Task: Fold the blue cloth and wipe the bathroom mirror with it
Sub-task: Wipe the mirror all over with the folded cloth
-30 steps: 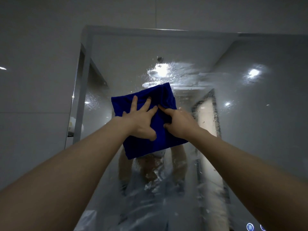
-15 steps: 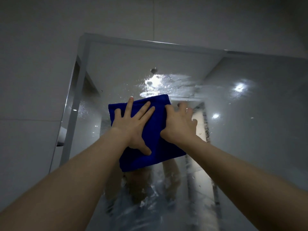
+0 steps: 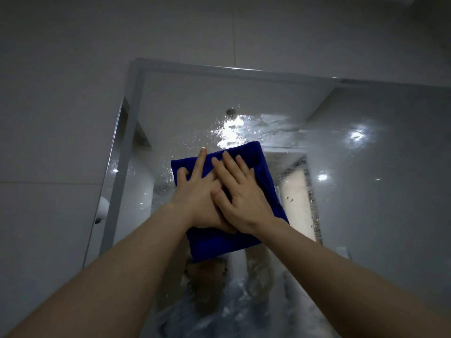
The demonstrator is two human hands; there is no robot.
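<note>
mirror (image 3: 366, 215), blue cloth (image 3: 219, 243) flat on it

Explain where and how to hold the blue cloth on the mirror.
Hold the cloth by its flat middle, palms pressing from the front, as the left hand and right hand do: folded flat against the upright mirror, it likely offers no free edge.

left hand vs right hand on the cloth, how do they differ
The right hand lies on top, partly covering the left hand beneath. The left hand sits over the left half of the blue cloth, the right hand over its right half. Both press flat, holding it against the mirror.
</note>
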